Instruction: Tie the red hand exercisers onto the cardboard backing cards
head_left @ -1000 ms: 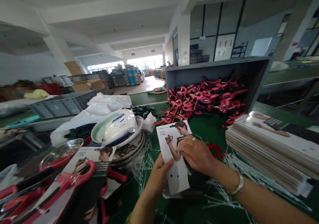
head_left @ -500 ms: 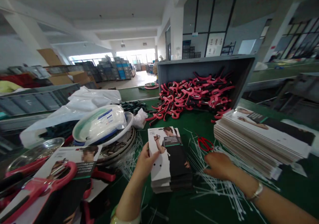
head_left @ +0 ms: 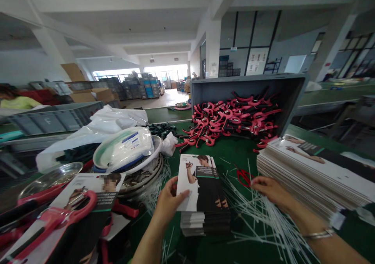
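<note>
My left hand [head_left: 169, 199] grips the left edge of a printed backing card [head_left: 189, 184], thumb on its face. The card is raised and tilted off a short stack of the same cards [head_left: 191, 223]. To the right, my right hand [head_left: 268, 189] has its fingertips pinched together on a thin white cable tie [head_left: 249, 167], whose end sticks up past them. Many loose cable ties [head_left: 263, 217] lie spread below and around that hand. Red-handled scissors [head_left: 243, 176] lie just left of its fingertips.
A grey crate [head_left: 249, 80] on its side spills pink-and-black pruning shears [head_left: 225, 117]. A tall card stack [head_left: 301, 182] stands at right. At left are pruning shears on a card [head_left: 70, 213], a metal bowl [head_left: 52, 180] and stacked basins [head_left: 158, 142]. Another person [head_left: 20, 101] is far left.
My left hand has raised the top card off the stack. My right hand has moved up and right from the loose ties, fingers now pinched. The view has shifted slightly.
</note>
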Demonstrator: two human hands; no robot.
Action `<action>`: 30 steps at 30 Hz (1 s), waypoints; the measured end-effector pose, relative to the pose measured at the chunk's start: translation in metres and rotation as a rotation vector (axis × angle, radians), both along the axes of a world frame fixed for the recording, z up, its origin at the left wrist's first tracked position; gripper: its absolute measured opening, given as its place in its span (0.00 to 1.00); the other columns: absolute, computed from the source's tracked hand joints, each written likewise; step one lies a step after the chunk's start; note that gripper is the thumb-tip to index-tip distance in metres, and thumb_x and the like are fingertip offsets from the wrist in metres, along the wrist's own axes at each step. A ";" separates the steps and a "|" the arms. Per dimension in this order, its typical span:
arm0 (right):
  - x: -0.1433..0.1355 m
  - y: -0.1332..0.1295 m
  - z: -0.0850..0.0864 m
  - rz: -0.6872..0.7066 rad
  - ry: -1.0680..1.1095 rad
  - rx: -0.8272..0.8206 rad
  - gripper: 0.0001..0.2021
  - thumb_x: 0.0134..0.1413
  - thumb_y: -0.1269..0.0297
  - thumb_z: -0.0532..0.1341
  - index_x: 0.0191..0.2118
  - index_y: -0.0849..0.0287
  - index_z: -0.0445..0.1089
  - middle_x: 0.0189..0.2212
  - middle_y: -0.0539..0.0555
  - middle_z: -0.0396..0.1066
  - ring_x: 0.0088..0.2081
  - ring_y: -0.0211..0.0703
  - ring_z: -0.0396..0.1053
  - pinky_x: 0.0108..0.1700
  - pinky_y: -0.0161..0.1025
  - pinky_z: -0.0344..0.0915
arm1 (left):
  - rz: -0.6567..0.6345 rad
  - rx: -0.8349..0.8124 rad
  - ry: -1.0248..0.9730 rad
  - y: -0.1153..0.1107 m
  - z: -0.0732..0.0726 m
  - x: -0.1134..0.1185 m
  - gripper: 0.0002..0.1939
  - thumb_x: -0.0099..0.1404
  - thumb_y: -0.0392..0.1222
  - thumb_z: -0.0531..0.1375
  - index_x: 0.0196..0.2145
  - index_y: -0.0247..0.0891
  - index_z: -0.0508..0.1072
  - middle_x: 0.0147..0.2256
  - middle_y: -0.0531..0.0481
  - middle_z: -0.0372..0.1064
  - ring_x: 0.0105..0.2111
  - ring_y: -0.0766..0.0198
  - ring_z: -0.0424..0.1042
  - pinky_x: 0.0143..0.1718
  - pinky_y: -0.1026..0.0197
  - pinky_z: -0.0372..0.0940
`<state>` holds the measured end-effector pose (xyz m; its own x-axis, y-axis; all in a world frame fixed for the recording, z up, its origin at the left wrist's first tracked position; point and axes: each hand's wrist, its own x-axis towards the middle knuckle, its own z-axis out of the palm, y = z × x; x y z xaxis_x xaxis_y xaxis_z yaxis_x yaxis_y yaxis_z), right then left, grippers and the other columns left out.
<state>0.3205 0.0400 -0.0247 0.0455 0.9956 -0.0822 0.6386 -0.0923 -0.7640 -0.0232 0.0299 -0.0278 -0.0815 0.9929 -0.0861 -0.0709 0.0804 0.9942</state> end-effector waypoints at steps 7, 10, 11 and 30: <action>-0.003 0.013 0.014 -0.245 0.463 0.029 0.15 0.37 0.54 0.65 0.31 0.60 0.72 0.17 0.46 0.62 0.18 0.31 0.53 0.16 0.29 0.39 | -0.138 -0.107 -0.006 0.000 -0.001 0.007 0.37 0.42 0.48 0.71 0.48 0.30 0.66 0.30 0.43 0.75 0.27 0.58 0.74 0.28 0.60 0.66; -0.007 0.020 0.025 -0.307 0.718 0.155 0.17 0.29 0.54 0.70 0.28 0.60 0.73 0.25 0.51 0.70 0.20 0.30 0.57 0.14 0.26 0.40 | -0.202 -0.108 0.022 0.000 0.000 0.006 0.37 0.43 0.49 0.69 0.48 0.28 0.66 0.34 0.40 0.75 0.31 0.55 0.74 0.31 0.58 0.67; -0.009 0.021 0.030 -0.309 0.800 0.194 0.18 0.27 0.55 0.71 0.27 0.60 0.72 0.27 0.52 0.71 0.20 0.30 0.58 0.14 0.24 0.41 | -0.213 -0.092 0.046 0.000 0.000 0.005 0.37 0.45 0.50 0.68 0.49 0.27 0.66 0.36 0.38 0.75 0.32 0.55 0.74 0.32 0.58 0.67; -0.113 0.001 0.067 -0.158 1.188 0.098 0.16 0.28 0.61 0.74 0.26 0.60 0.70 0.25 0.49 0.71 0.23 0.30 0.65 0.13 0.21 0.50 | -0.177 0.195 0.482 -0.031 0.037 0.019 0.20 0.65 0.51 0.50 0.33 0.37 0.77 0.32 0.47 0.74 0.35 0.60 0.69 0.37 0.60 0.60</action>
